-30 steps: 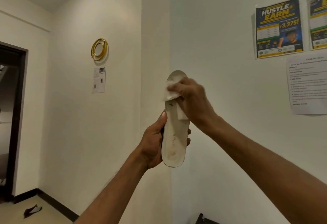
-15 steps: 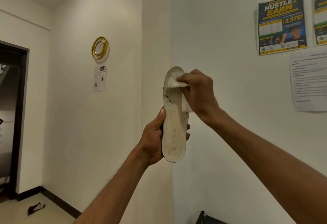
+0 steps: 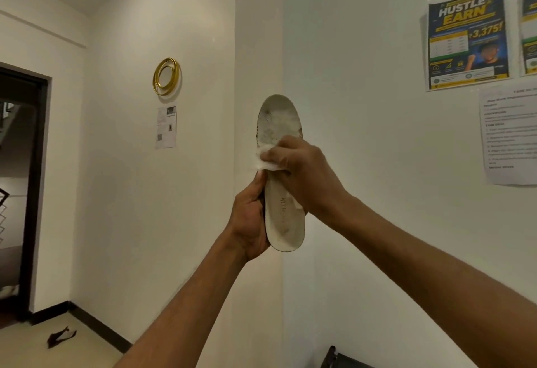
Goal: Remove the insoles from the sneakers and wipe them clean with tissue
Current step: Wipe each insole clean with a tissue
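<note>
Now our left hand (image 3: 250, 219) grips the upright insole (image 3: 280, 126) by its lower half; our right hand (image 3: 302, 173) pinches tissue (image 3: 266, 160) against its middle.

One worn white foam insole (image 3: 286, 222), one crumpled white tissue (image 3: 266, 161), two bare hands (image 3: 250, 222) (image 3: 302, 176), one round gold wall ring (image 3: 166, 76), two blue-and-yellow posters (image 3: 467, 38) (image 3: 529, 27), two white printed paper sheets (image 3: 166, 126) (image 3: 508, 135).
</note>
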